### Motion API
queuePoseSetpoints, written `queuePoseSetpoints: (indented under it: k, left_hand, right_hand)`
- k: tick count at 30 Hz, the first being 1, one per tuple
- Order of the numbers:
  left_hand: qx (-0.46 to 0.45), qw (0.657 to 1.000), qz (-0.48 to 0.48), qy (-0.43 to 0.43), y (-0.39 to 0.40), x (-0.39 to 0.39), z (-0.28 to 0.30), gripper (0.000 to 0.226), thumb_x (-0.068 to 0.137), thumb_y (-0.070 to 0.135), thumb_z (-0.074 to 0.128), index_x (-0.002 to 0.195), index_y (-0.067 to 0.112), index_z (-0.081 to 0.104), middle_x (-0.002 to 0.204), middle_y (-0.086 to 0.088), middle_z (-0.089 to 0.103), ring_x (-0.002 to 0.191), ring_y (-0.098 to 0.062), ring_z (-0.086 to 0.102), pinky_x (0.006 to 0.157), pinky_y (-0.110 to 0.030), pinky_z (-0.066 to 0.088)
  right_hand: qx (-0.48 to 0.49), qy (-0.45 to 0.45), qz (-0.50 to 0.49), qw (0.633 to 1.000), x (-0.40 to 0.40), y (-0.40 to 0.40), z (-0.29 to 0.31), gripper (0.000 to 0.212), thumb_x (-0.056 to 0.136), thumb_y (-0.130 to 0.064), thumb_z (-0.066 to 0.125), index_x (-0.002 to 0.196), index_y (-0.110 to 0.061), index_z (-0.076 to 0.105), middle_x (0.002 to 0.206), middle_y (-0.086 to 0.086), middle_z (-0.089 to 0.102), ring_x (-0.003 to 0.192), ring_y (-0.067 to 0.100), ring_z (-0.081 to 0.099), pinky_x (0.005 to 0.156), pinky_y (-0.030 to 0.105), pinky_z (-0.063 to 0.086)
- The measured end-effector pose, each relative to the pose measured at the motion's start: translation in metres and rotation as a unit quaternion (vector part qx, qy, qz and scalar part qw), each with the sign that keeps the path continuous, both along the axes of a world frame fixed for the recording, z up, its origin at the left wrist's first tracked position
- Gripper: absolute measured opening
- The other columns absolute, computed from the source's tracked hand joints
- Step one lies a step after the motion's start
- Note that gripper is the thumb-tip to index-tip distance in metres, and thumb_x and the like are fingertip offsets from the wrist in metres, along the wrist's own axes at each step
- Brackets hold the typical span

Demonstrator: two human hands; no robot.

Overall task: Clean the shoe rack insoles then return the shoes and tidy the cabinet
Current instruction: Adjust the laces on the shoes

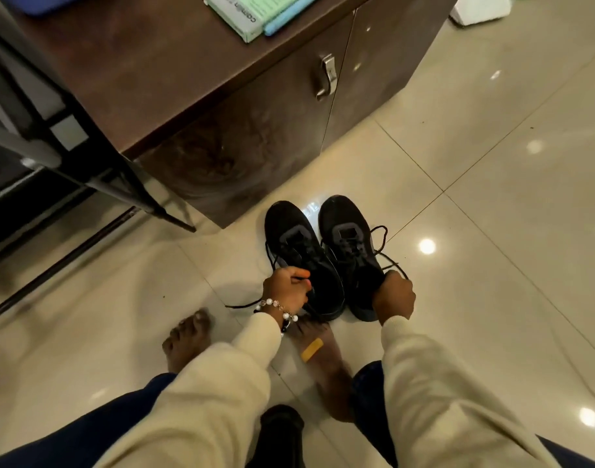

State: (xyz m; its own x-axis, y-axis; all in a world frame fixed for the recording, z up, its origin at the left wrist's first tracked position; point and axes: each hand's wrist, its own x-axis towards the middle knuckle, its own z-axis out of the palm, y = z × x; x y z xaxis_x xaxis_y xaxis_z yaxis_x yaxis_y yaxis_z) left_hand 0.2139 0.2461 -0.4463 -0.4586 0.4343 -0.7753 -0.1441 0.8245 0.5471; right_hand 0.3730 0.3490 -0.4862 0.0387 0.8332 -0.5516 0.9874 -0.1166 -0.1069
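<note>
— While the cabinet [242, 130] doors are shut, where do the shoes stand?

— Both on the floor [492, 197] just in front of it. My left hand [286, 292] is curled round the heel and laces of the left shoe [299, 251]; my right hand [394, 297] grips the heel of the right shoe [352, 251].

— Progress?

— I judge the return is only starting: the pair is outside the cabinet. Insoles aren't visible, so I can't tell if they're cleaned.

Glossy cream tiled floor [492, 170] under 2 black shoes [326, 255], brown cabinet [255, 130], 2 bare feet [188, 336].
</note>
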Motion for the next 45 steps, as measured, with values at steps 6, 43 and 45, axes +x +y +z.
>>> queuePoseSetpoints:
  k: [6, 43, 45]
  left_hand:
    - [0.033, 0.999, 0.008, 0.020, 0.009, -0.015, 0.045, 0.018, 0.090, 0.010, 0.059, 0.103, 0.015, 0.069, 0.092, -0.006, 0.071, 0.060, -0.012, 0.062, 0.047, -0.011, 0.045]
    - [0.315, 0.936, 0.148, 0.062, -0.056, -0.153, 0.264, 0.040, 0.098, 0.025, 0.052, 0.136, 0.014, 0.052, 0.132, 0.001, 0.058, 0.117, -0.008, 0.052, 0.100, -0.019, 0.041]
    - [0.307, 0.938, 0.146, 0.071, -0.050, -0.156, 0.252, 0.042, 0.098, 0.027, 0.052, 0.138, 0.016, 0.050, 0.132, 0.004, 0.057, 0.122, -0.009, 0.051, 0.101, -0.019, 0.040]
  right_hand:
    - [0.007, 0.021, 0.007, 1.000, -0.005, 0.029, 0.055, 0.020, 0.085, -0.008, 0.056, 0.104, 0.001, 0.055, 0.106, 0.023, 0.059, 0.097, 0.043, 0.058, 0.076, 0.039, 0.046]
    - [0.188, 0.312, 0.050, 0.930, -0.204, -0.067, 0.343, 0.014, 0.081, -0.017, 0.058, 0.076, -0.004, 0.053, 0.076, 0.010, 0.052, 0.069, 0.028, 0.046, 0.066, 0.030, 0.042]
    - [0.207, 0.309, 0.067, 0.926, -0.212, -0.063, 0.336, 0.015, 0.083, -0.019, 0.059, 0.076, -0.007, 0.054, 0.072, 0.006, 0.055, 0.063, 0.021, 0.048, 0.058, 0.024, 0.036]
